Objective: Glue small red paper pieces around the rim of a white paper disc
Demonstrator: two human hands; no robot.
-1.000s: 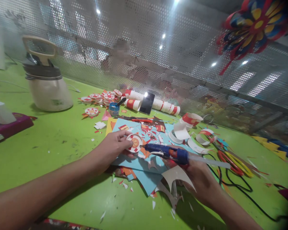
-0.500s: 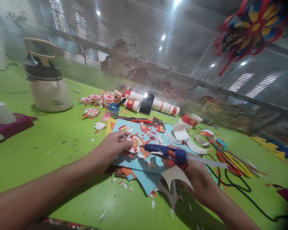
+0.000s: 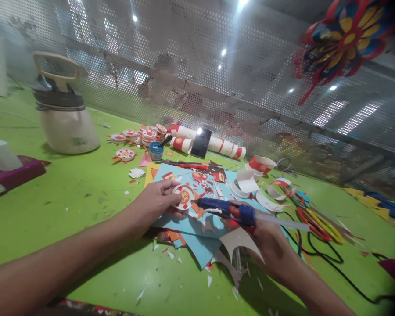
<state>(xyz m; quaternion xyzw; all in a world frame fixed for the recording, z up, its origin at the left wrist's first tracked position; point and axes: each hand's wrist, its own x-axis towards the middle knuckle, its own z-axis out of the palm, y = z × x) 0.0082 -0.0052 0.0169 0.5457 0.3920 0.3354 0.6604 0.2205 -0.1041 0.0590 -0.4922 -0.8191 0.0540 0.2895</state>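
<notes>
Between the thumb and fingers of my left hand (image 3: 161, 198) is a round white paper disc (image 3: 184, 197) with a raised rim, red patches and an orange emblem. My right hand (image 3: 266, 239) grips a blue glue gun (image 3: 225, 208) from below, a clear glue stick (image 3: 283, 221) jutting from its back end. The gun's nozzle points left, at the disc's right edge; whether it touches cannot be made out. Beneath both hands lie light blue paper sheets (image 3: 174, 223) strewn with red and white scraps. A curved white paper offcut (image 3: 242, 243) sits beside my right hand.
Finished-looking red and white discs (image 3: 148, 134) are piled at the back, near a small blue jar (image 3: 156, 150). A phone (image 3: 201, 142) leans on patterned paper tubes (image 3: 225, 147). Scissors (image 3: 319, 224) and a black cord (image 3: 327, 254) lie right; a large jug (image 3: 67, 112) stands left.
Almost nothing differs. Both hands, the disc and the glue gun hold nearly the same position, with only a slight shift of the view.
</notes>
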